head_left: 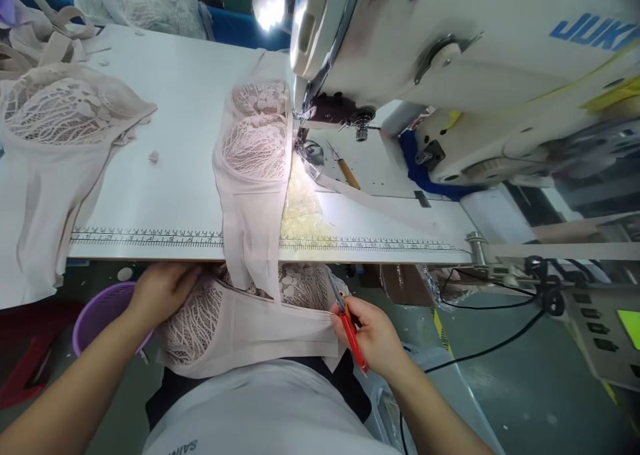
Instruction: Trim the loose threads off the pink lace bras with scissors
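A beige lace longline bra (280,332) lies across my lap, below the table's front edge. My left hand (163,295) is closed on its left end beside the lace cup, the fingertips partly hidden under the table edge. In my right hand (373,335) are red-handled scissors (354,342), blades pointing up and left. The thumb and fingertips of that hand also touch the bra's right edge. A second bra piece (255,148) lies under the sewing machine's needle area, its lower band hanging over the table edge above my lap.
The sewing machine (450,62) overhangs the white table (170,195), which has a ruler strip (375,244) along its front. Another lace bra (60,108) drapes off the left side. An awl-like tool (347,172) lies by the machine. A purple bin (107,308) stands below; cables (490,348) hang right.
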A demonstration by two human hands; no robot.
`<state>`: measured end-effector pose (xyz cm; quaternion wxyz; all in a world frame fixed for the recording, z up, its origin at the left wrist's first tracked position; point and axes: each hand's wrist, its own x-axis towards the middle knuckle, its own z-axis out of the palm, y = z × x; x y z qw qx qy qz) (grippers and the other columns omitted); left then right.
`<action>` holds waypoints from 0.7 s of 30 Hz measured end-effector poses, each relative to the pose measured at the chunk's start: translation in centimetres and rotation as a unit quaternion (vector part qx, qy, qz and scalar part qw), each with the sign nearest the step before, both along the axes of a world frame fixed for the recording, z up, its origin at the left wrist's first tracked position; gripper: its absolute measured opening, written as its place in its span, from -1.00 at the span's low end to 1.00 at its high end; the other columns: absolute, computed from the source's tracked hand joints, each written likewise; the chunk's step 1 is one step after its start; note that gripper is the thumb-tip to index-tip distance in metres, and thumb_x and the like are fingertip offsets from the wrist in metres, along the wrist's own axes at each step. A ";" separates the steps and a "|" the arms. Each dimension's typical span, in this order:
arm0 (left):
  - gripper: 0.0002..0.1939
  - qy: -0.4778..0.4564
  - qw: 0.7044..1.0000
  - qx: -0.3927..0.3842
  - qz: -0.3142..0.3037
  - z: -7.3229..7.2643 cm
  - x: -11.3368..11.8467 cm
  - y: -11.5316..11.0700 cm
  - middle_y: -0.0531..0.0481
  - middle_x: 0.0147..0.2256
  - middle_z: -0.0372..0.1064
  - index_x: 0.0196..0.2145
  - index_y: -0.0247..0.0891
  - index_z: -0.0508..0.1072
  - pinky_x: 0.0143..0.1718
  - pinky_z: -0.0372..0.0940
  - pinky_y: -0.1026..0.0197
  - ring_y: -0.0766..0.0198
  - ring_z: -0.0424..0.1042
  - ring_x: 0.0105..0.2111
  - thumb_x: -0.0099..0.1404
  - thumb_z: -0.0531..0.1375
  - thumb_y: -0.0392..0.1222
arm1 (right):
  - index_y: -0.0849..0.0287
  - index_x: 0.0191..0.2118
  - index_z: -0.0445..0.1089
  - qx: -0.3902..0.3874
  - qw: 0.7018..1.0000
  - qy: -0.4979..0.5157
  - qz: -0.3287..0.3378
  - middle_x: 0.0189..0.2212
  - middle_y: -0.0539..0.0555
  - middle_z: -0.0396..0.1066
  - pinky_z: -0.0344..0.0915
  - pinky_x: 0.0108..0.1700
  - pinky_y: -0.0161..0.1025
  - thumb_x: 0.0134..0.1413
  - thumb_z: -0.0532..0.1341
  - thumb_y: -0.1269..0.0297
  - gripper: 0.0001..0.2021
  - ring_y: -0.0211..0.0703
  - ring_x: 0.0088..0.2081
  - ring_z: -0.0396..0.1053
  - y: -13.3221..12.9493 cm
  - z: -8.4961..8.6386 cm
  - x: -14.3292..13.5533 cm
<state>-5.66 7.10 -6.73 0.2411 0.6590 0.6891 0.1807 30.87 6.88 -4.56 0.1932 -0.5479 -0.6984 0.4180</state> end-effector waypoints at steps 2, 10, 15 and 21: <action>-0.69 -0.018 0.994 -0.014 -0.103 0.4 0.7 -0.4 -0.09 -0.14 0.56 -0.20 -0.17 0.58 0.04 0.29 -0.06 -0.07 0.45 -0.06 0.23 0.13 -0.01 | 0.12 -0.54 0.17 0.001 1.000 0.000 0.005 -0.61 -0.02 0.24 0.14 -0.51 -0.31 -0.04 0.10 0.30 -0.87 -0.22 -0.57 0.19 0.1 0.2 -0.1; -0.72 -0.039 0.976 -0.042 -0.212 1.3 1.7 -0.2 -0.09 -0.16 0.55 -0.20 -0.19 0.56 -0.08 0.38 0.10 0.07 0.49 -0.12 0.29 0.13 -0.04 | 0.12 -0.53 0.17 -0.010 1.000 0.013 0.010 -0.62 -0.06 0.18 0.10 -0.54 -0.33 -0.03 0.14 0.31 -0.86 -0.26 -0.58 0.13 0.5 0.4 -0.2; -0.81 -0.062 0.973 -0.061 -0.213 3.2 1.8 -0.2 0.00 -0.30 0.57 -0.31 -0.20 0.55 -0.25 0.39 0.29 0.22 0.53 -0.28 0.28 0.15 -0.13 | 0.13 -0.46 0.23 -0.038 0.998 0.048 0.017 -0.63 -0.09 0.14 0.08 -0.58 -0.35 0.07 0.11 0.27 -0.88 -0.29 -0.60 0.09 0.5 -0.1 -0.2; -0.78 -0.115 0.978 -0.075 -0.158 2.9 1.6 -0.9 0.08 -0.32 0.56 -0.34 -0.10 0.56 -0.29 0.33 0.32 0.24 0.51 -0.32 0.25 0.18 0.02 | 0.13 -0.52 0.20 -0.054 0.995 0.066 0.049 -0.59 -0.06 0.17 0.15 -0.51 -0.32 -0.02 0.24 0.08 -0.72 -0.27 -0.55 0.13 1.2 -1.2 -0.2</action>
